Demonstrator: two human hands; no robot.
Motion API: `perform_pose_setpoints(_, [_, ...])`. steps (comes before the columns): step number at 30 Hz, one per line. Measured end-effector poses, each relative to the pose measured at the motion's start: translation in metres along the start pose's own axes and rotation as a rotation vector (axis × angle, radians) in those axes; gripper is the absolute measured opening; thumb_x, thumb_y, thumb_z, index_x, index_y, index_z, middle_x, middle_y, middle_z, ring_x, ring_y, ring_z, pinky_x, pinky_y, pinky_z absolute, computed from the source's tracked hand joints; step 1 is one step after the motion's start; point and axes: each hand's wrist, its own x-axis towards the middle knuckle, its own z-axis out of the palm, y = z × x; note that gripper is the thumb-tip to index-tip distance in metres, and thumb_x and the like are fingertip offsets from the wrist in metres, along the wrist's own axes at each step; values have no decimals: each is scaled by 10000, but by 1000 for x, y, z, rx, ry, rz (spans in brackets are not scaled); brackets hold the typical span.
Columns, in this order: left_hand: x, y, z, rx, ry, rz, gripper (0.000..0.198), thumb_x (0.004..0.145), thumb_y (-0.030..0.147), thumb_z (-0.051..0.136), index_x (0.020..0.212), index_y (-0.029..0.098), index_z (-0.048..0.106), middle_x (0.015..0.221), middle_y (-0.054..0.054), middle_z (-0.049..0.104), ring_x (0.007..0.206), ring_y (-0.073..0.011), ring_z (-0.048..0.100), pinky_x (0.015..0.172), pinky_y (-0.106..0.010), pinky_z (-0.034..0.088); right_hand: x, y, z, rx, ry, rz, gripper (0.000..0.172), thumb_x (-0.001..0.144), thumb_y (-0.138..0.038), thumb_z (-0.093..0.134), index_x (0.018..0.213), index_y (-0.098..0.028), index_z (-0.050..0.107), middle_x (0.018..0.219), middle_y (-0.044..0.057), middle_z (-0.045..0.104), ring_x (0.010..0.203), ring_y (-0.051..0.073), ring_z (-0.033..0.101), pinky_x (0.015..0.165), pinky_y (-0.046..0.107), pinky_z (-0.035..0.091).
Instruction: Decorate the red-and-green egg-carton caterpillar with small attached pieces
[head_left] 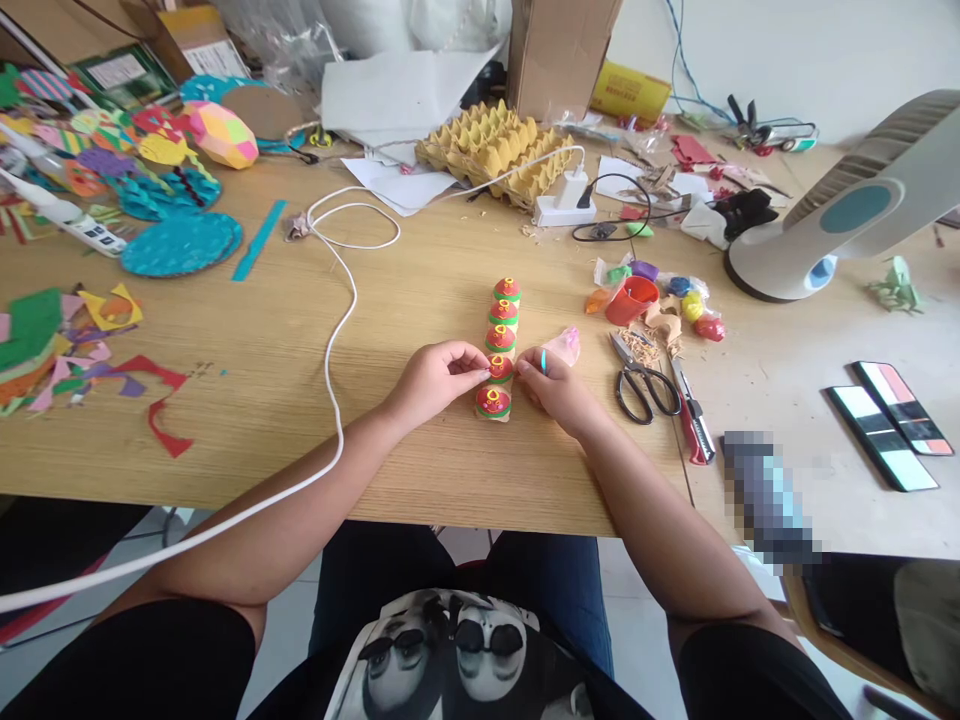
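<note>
Head view: narrow upright-running strip of five red domes with green bands and yellow loops on top [501, 340], mid-frame on the pale wood-grain table [420, 470]. Left hand [442, 380] at its left side, right hand [555, 390] at its right, both near the second dome from the bottom. Fingertips bunched close on each side; whether either grip is pinching the strip or only touching it, cannot tell. Probably light, fairly stiff but crushable, decoration maybe soft; best held low by the tan edges, off the domes. Table: yellow moulded egg tray [495, 155] upper centre, black-handled scissors [645, 385] and red-and-grey utility knife [696, 420] right of centre, multicoloured scraps [34, 330] far left. Room: whitish wall [787, 45] upper right, pale tiled floor [296, 625] lower edge.
</note>
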Motion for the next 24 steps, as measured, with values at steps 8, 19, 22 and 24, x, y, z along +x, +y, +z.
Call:
perform_pose_setpoints(8, [2,-3,0,5,15,34,236,772,376,800,812,180,673,794,-7,689,704,-130,583,675,-274,464,1,2,-1,-45,4,-20,294,924,-493,577,847,-217,511,577,-71,404,514,92,318,483,241,233])
perform_pose_setpoints(19, [4,-5,1,-33,-5,-6,275,752,393,817,788,182,645,767,6,650,687,-120,539,655,-268,433,3,5,-1,-80,20,-39,289,919,-491,577,852,-215,525,583,-66,405,533,101,330,502,246,246])
perform_pose_setpoints(22, [5,-8,-1,-56,-35,-13,295,734,405,831,819,184,656,812,-4,669,729,-134,573,692,-278,461,2,4,-1,-66,12,-33,297,918,-499,577,845,-218,517,585,-67,405,527,98,322,497,247,240])
perform_pose_setpoints(24, [4,-8,-3,-71,-66,-18,304,725,405,838,852,185,671,854,-14,687,779,-149,607,736,-290,484,2,4,-1,-46,3,-30,311,913,-513,581,840,-220,508,586,-70,402,523,95,317,493,246,236])
